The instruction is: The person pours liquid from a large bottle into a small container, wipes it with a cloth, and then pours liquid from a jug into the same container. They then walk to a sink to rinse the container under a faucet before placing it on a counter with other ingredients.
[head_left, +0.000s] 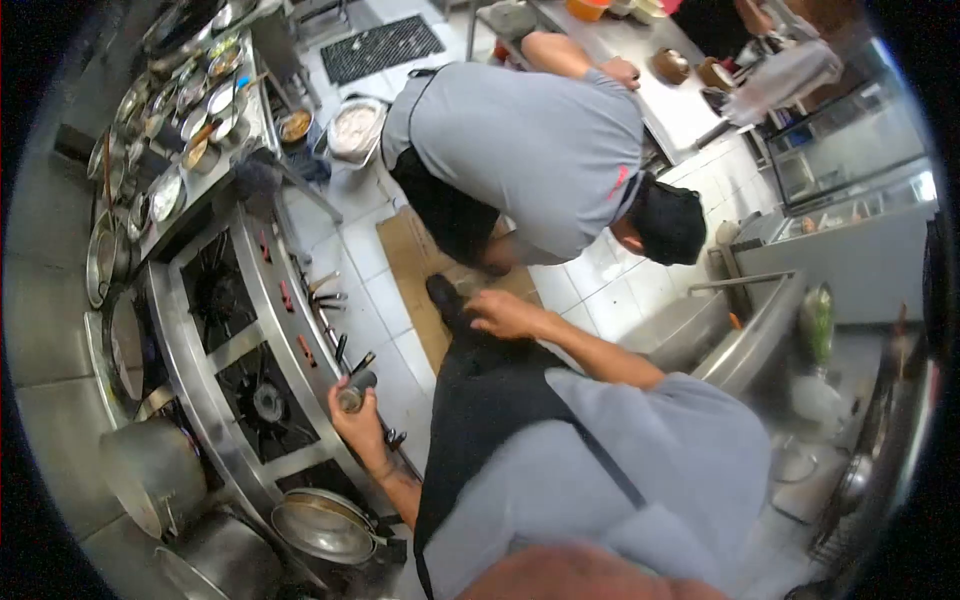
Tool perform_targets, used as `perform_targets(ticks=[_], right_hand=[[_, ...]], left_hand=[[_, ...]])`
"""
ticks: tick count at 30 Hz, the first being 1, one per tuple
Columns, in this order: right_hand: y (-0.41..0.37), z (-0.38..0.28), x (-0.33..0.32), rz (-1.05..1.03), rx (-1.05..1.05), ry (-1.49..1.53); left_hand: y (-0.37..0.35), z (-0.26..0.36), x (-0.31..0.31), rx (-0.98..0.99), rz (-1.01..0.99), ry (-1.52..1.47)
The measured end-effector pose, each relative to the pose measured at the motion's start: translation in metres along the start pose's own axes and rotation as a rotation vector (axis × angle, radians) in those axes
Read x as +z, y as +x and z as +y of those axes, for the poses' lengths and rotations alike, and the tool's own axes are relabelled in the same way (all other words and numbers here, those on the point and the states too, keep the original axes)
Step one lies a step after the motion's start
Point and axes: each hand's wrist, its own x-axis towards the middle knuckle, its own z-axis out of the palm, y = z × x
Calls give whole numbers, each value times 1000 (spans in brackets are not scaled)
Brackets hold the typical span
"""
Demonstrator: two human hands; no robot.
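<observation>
My left hand point(359, 425) is wrapped round a small dark cylindrical container point(356, 389) with a paler end, beside the front edge of the stove point(268, 400). Over the front of my black apron point(480, 385), my right hand point(508, 315) hangs with its fingers loosely apart and nothing visible in them. Beyond the right hand, a co-worker point(535, 140) in a grey shirt and black cap bends forward, close in front of me.
Stacked pans point(325, 525) and large pots point(150, 480) stand around the stove. Handles and knobs stick out along its front. A counter of bowls point(225, 100) is at upper left, a white tub point(356, 130) near it. Cardboard point(405, 250) covers floor tiles; a sink point(690, 330) is right.
</observation>
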Motion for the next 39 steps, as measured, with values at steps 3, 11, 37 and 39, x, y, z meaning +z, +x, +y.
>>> perform_targets(ticks=[3,11,37,39], right_hand=[[46,3,-19,49,-91,7],[170,16,-112,303,-84,238],[278,-4,-180,103,278,487],[289,-25,-181,166,366,430]], left_hand=[[39,-4,-4,113,73,119],[178,93,4,19,-27,270],[538,201,167,273,-622,-18],[572,201,179,248,-688,-10]])
